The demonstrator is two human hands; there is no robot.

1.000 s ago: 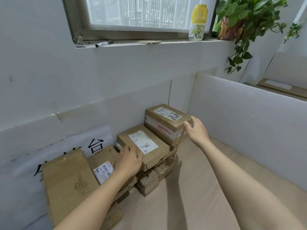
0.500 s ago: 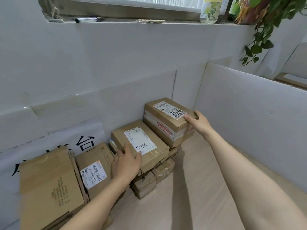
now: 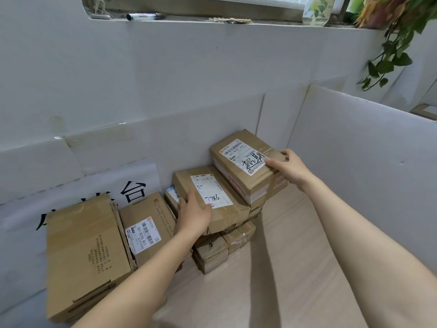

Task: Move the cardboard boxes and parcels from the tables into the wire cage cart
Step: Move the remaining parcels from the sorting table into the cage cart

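Several brown cardboard boxes are piled in the far left corner of a pale table (image 3: 295, 268). The topmost box (image 3: 238, 166), with a scribbled white label and red tape, sits at the back right; my right hand (image 3: 287, 168) grips its near right corner, thumb on top. A lower box marked 7786 (image 3: 208, 197) lies beside it, and my left hand (image 3: 194, 216) rests on its near left edge with fingers curled over the side. Two more boxes, a large plain one (image 3: 82, 254) and a labelled one (image 3: 146, 230), lean at the left. Small boxes (image 3: 212, 254) sit underneath.
White partition boards (image 3: 359, 150) wall the table at the back and right. A window sill (image 3: 212, 21) above holds a marker, a bottle and a trailing plant (image 3: 390, 55). Another box corner (image 3: 424, 111) shows beyond the right partition.
My right hand reached forward and closed on the top box's corner. My left hand slid onto the 7786 box's edge. The view tilted down and moved closer to the pile.
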